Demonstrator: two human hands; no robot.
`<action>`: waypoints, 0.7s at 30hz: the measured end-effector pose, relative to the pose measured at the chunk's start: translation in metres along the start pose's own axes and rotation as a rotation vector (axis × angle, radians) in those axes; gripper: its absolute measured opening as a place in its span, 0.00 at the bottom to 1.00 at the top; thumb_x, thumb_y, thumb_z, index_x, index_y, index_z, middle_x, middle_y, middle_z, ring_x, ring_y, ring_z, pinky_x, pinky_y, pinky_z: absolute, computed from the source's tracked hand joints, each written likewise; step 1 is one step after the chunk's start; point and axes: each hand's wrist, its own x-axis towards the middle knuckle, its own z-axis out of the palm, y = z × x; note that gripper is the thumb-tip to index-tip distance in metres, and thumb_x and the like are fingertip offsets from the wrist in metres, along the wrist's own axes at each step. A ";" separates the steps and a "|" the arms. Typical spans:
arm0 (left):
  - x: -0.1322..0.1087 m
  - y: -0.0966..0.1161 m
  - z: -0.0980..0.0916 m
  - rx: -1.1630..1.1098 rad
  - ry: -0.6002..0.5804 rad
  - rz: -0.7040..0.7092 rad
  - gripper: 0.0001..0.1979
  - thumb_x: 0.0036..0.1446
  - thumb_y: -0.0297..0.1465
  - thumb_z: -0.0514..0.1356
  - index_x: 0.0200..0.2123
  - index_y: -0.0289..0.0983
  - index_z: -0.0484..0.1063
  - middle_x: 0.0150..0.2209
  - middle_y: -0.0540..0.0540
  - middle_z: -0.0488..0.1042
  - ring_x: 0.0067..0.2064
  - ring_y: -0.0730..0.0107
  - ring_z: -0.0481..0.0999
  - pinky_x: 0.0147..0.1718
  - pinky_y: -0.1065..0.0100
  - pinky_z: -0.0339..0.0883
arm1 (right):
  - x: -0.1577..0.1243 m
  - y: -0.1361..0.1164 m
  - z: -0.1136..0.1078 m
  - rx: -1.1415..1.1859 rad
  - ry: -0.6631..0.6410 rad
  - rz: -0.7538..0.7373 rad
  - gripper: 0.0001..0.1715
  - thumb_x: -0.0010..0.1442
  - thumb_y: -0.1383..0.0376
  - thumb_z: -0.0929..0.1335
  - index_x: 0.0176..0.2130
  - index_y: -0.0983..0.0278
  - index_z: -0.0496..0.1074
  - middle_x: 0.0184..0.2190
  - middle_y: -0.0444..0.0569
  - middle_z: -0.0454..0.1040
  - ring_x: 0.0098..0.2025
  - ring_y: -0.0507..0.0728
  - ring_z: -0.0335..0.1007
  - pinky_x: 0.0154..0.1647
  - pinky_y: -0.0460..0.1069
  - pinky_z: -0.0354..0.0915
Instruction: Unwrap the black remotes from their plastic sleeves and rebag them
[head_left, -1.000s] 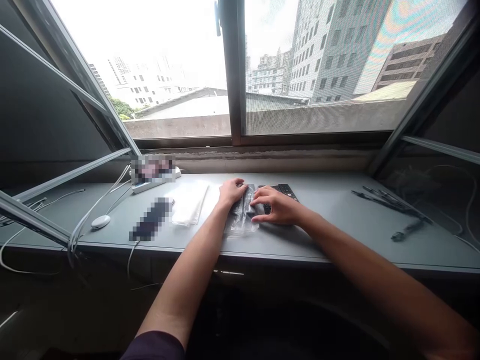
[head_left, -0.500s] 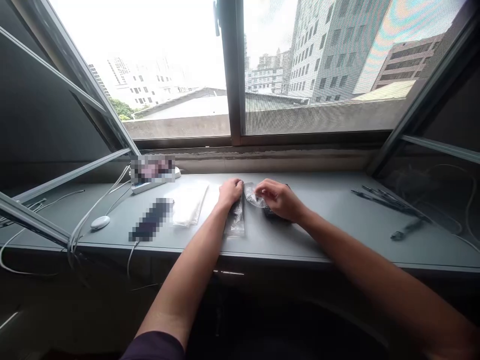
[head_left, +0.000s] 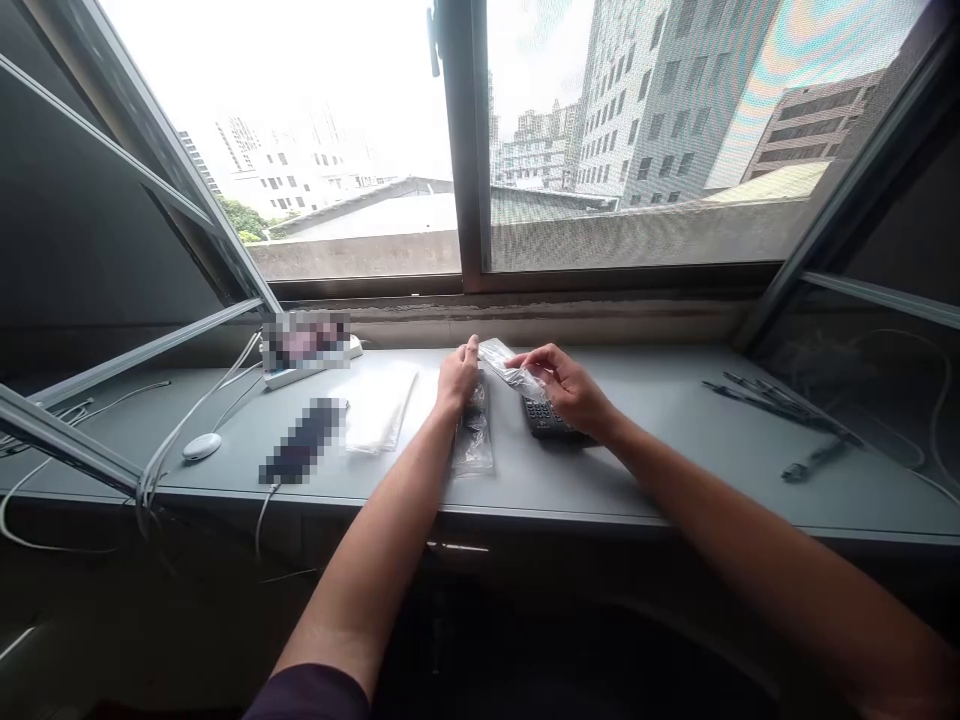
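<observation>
A crinkled clear plastic bag (head_left: 501,362) stretches between my two hands above the desk. My left hand (head_left: 456,378) is closed at its left end, thumb upward. On the other end, the fingers of my right hand (head_left: 568,388) pinch the plastic. Below my right hand lies a dark device with a keypad, like a calculator (head_left: 546,418), partly covered by the hand. Another clear bag (head_left: 472,455) with something dark inside lies flat by my left wrist, its upper part hidden by that hand.
A stack of clear bags (head_left: 379,410) lies left of my forearm. Further left are a blurred-out dark object (head_left: 304,440) with a cable, a white round puck (head_left: 201,446) and a power strip (head_left: 300,375). Dark tripod-like rods (head_left: 780,400) lie at the right. Metal frame bars flank the desk (head_left: 660,400).
The clear bag has risen off the desk and now spans both hands. My left hand has lifted its thumb side, and more of the keypad device shows under my right hand.
</observation>
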 end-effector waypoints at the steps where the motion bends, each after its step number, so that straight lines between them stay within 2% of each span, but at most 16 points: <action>1: 0.002 -0.002 0.001 -0.086 0.009 -0.021 0.26 0.74 0.54 0.55 0.43 0.40 0.84 0.45 0.42 0.86 0.50 0.55 0.84 0.49 0.62 0.74 | 0.000 -0.001 0.000 0.017 -0.010 0.008 0.12 0.77 0.53 0.66 0.47 0.59 0.72 0.57 0.55 0.83 0.49 0.61 0.78 0.52 0.56 0.73; 4: 0.009 -0.008 0.002 -0.330 0.011 -0.112 0.22 0.69 0.50 0.63 0.47 0.37 0.83 0.42 0.41 0.86 0.41 0.61 0.83 0.36 0.66 0.72 | -0.001 -0.002 0.001 0.092 -0.025 0.082 0.15 0.77 0.52 0.67 0.47 0.59 0.74 0.57 0.53 0.83 0.42 0.58 0.76 0.46 0.54 0.73; 6: 0.011 -0.010 0.003 -0.417 0.019 -0.131 0.22 0.65 0.48 0.67 0.47 0.35 0.83 0.41 0.41 0.85 0.37 0.64 0.83 0.31 0.68 0.69 | 0.000 -0.001 0.000 0.144 -0.011 0.121 0.17 0.76 0.50 0.68 0.47 0.60 0.76 0.56 0.53 0.82 0.44 0.58 0.77 0.48 0.54 0.74; 9: 0.011 -0.008 0.001 -0.471 0.054 -0.092 0.23 0.60 0.48 0.72 0.47 0.35 0.83 0.43 0.40 0.86 0.36 0.67 0.82 0.30 0.69 0.69 | 0.003 0.000 -0.002 0.272 0.070 0.218 0.19 0.71 0.51 0.73 0.53 0.60 0.76 0.59 0.55 0.80 0.52 0.62 0.78 0.52 0.56 0.78; 12: 0.007 -0.001 -0.002 -0.521 0.067 -0.065 0.26 0.57 0.49 0.74 0.48 0.35 0.84 0.44 0.40 0.86 0.36 0.68 0.82 0.33 0.68 0.73 | 0.006 0.001 -0.004 0.501 0.102 0.412 0.30 0.67 0.55 0.77 0.62 0.59 0.70 0.64 0.57 0.76 0.52 0.64 0.81 0.47 0.59 0.83; 13: 0.005 0.002 -0.002 -0.532 0.055 -0.058 0.26 0.56 0.50 0.75 0.48 0.35 0.84 0.44 0.40 0.86 0.37 0.68 0.82 0.35 0.68 0.74 | 0.007 0.001 -0.005 0.559 0.087 0.471 0.30 0.67 0.56 0.78 0.63 0.59 0.69 0.64 0.58 0.76 0.51 0.64 0.82 0.44 0.58 0.83; 15: 0.001 0.007 -0.003 -0.538 0.018 -0.047 0.27 0.54 0.50 0.77 0.47 0.35 0.84 0.45 0.40 0.86 0.39 0.66 0.82 0.38 0.66 0.75 | 0.007 0.002 -0.008 0.614 0.023 0.556 0.27 0.69 0.58 0.77 0.61 0.63 0.72 0.59 0.60 0.80 0.47 0.63 0.84 0.37 0.53 0.82; 18: -0.004 0.013 -0.003 -0.537 -0.059 -0.049 0.28 0.53 0.51 0.77 0.46 0.36 0.83 0.46 0.40 0.86 0.42 0.64 0.83 0.39 0.67 0.75 | 0.007 0.002 -0.013 0.637 -0.083 0.627 0.14 0.71 0.63 0.75 0.52 0.69 0.79 0.49 0.61 0.84 0.38 0.58 0.83 0.29 0.47 0.77; 21: -0.007 0.016 -0.002 -0.570 -0.147 -0.095 0.27 0.59 0.55 0.71 0.47 0.38 0.82 0.44 0.41 0.85 0.42 0.63 0.84 0.37 0.68 0.74 | 0.006 0.002 -0.015 0.648 -0.151 0.658 0.08 0.71 0.66 0.74 0.47 0.70 0.82 0.40 0.59 0.85 0.30 0.53 0.78 0.27 0.45 0.75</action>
